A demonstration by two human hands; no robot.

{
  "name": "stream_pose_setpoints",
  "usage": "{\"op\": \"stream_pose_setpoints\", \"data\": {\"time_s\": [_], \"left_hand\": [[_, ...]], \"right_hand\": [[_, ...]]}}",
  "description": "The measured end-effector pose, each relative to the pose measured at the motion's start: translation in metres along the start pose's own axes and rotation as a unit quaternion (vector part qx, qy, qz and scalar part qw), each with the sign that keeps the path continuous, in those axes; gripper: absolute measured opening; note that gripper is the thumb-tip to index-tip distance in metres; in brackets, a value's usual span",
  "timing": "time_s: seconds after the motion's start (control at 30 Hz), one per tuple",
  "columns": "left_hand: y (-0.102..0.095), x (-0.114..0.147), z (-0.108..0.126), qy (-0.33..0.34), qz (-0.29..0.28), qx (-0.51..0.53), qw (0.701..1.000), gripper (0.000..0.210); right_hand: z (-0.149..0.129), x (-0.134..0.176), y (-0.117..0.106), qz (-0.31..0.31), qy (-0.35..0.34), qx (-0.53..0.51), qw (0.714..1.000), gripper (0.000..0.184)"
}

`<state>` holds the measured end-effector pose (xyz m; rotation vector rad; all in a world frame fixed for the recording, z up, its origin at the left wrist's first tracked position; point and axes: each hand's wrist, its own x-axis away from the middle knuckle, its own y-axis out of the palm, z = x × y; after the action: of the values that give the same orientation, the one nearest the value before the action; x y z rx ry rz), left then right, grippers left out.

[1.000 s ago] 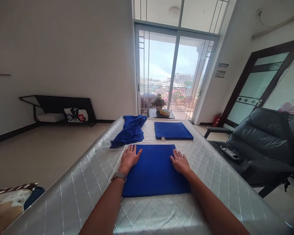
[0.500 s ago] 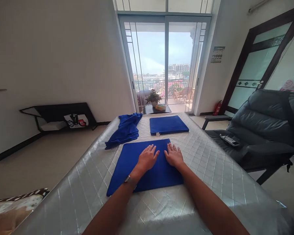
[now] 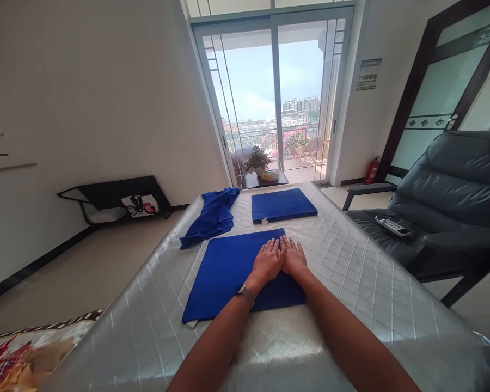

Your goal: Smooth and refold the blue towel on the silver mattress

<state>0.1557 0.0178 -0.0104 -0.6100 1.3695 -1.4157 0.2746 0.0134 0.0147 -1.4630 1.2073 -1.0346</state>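
Observation:
A folded blue cloth (image 3: 224, 277) lies flat on the silvery quilted mattress (image 3: 155, 326) before me. My left hand (image 3: 269, 258) rests palm down on the cloth, fingers stretched forward, a watch on its wrist. Right beside it, at the cloth's right edge, my right hand (image 3: 294, 257) also lies flat with its fingers out. The two hands touch or overlap slightly at the thumbs. Farther back is a second, neatly folded blue cloth (image 3: 283, 205) with a small white tag. To its left a crumpled blue cloth (image 3: 214, 215) lies in loose folds.
A dark reclining chair (image 3: 445, 190) with a power strip (image 3: 394, 226) on its seat stands at the right. Behind the mattress is a small table (image 3: 251, 180) with a potted plant (image 3: 258, 159). At the left wall sits a black rack (image 3: 110, 191); patterned bedding (image 3: 32, 354) shows lower left.
My left hand has slid right across the cloth until it meets my right hand. The right hand has barely moved on the cloth. The view has tilted slightly.

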Motion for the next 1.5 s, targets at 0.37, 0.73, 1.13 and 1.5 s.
{"op": "stream_pose_setpoints", "data": {"time_s": [0.37,0.73,1.13,1.5], "left_hand": [[-0.026,0.028,-0.035,-0.05,-0.065,-0.055,0.995,0.078],[-0.063,0.092,-0.141,-0.157,-0.078,-0.129,0.976,0.086],[-0.058,0.102,-0.167,-0.169,-0.031,-0.104,0.98,0.082],[-0.074,0.103,-0.154,-0.19,-0.038,-0.087,0.977,0.086]], "right_hand": [[-0.004,-0.003,0.002,0.014,0.025,-0.044,0.999,0.065],[-0.002,-0.005,0.002,0.01,0.028,-0.018,0.999,0.066],[0.0,-0.007,0.003,0.006,0.032,0.025,0.999,0.065],[-0.011,0.01,-0.011,0.058,0.026,0.075,0.995,0.062]]}}
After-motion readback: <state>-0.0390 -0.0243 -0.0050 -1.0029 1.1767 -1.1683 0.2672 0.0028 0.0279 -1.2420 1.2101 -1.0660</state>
